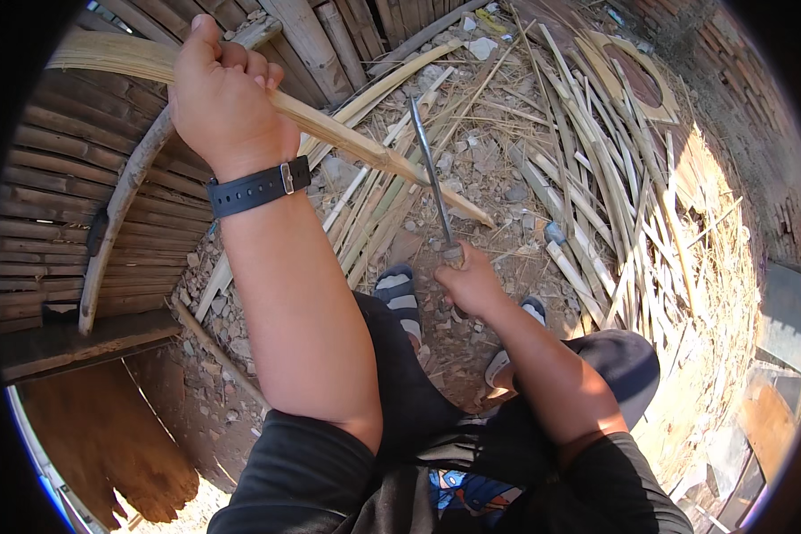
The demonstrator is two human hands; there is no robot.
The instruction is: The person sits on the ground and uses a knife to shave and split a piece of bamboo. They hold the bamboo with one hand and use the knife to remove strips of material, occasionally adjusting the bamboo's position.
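Ok, lt. fibrous strip (347,141), slim blade (428,160)

Strips (610,182) litter ground (454,356) (rubble (494,158) too)

Strip (347,138): wood-like, bamboo or similar; fibrous grain, matt. Knife blade (424,142): metal, dull grey with a slight sheen. Watch strap (247,193): rubber or plastic by look, smooth, matt; buckle (287,178) shiny metal. Sleeve (311,463): matt cloth. Slatted wall (71,187): weathered wood or bamboo, rough. Ground (458,356): rough, earth and stone.
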